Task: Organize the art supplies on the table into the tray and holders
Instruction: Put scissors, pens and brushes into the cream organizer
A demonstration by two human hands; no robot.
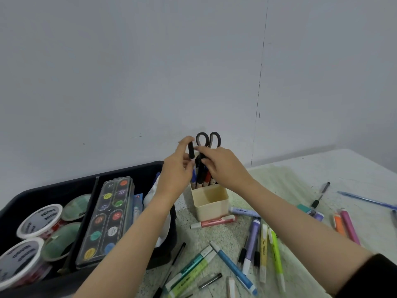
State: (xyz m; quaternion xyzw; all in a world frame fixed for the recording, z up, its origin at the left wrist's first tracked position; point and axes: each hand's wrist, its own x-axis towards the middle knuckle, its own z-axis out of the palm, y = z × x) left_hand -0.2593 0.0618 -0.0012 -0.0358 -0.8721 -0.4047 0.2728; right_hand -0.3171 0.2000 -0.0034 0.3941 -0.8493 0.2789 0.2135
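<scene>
The person is leaning in over the table, both arms reaching to the cream holder standing just right of the black tray. The left hand is pinching a black marker upright between thumb and fingertips, above the holder's back compartment. The right hand is curling its thumb and fingers round the top of a black pen that is standing in that same back compartment among other markers, with the black scissors poking up handles first behind them. The front compartment is facing me. Inside the tray a watercolour set is lying beside several lidded tubs. Loose on the table, a pink highlighter is lying just in front of the holder, and a blue marker and a green highlighter are lying among other pens nearer the person.
</scene>
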